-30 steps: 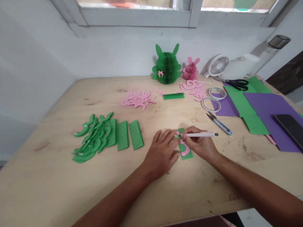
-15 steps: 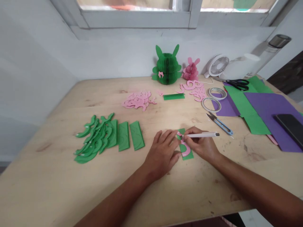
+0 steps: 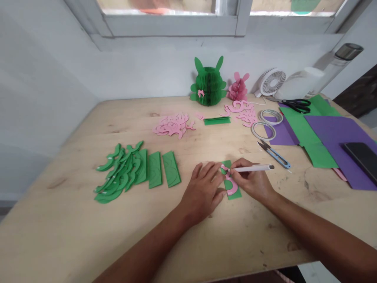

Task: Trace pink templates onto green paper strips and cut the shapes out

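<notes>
A curved pink paper piece [image 3: 233,187] lies on a small green paper strip [image 3: 235,196] near the table's middle. My left hand [image 3: 203,190] rests flat from the left, fingers spread, its fingertips at the strip and the pink piece. Pinched in my right hand [image 3: 255,182] is a white pen [image 3: 256,168], its tip at the upper part of the pink piece. Two green strips [image 3: 171,169] with drawn curves lie left of my left hand, beside a heap of cut green pieces [image 3: 119,175].
Behind are pink cutouts [image 3: 172,125], a green paper figure [image 3: 209,86], a pink one [image 3: 238,89] and a fan [image 3: 272,81]. To the right lie tape rolls [image 3: 263,131], blue snips [image 3: 277,155], black scissors [image 3: 297,105], purple sheets [image 3: 332,137] and a phone [image 3: 361,157].
The view has shifted very slightly. Both hands hold nearly the same pose, and the pen tip has barely moved at the pink piece.
</notes>
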Tool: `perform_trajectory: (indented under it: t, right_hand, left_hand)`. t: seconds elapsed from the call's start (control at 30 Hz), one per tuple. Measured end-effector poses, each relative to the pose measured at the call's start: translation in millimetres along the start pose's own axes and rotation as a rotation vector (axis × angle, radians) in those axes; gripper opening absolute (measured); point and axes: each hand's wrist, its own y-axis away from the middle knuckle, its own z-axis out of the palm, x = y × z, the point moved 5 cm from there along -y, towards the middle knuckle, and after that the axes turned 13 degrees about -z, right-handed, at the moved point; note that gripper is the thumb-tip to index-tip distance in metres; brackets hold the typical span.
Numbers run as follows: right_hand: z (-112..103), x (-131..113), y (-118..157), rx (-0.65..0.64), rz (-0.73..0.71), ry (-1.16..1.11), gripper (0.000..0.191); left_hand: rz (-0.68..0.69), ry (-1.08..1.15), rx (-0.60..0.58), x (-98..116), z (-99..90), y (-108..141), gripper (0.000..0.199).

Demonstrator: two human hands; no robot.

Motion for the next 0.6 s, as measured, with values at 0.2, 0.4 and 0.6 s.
perform_trajectory:
  t: [0.2,0.4,0.6]
  right_hand:
    - [-0.4,1.4,1.0,-0.006,-0.002,0.017,0.003]
    - [-0.5,0.9,2.0,-0.011,0.010,0.026,0.005]
    - [-0.3,1.9,2.1,0.005,-0.001,0.011,0.004]
  left_hand:
    - [0.004,0.003,0.013,-0.4,0.9,0.6,0.030]
    - [0.003,0.004,0.009,-0.3,1.6,0.4,0.030]
    - [0.002,0.004,0.008,-0.5,1.3,-0.2,0.029]
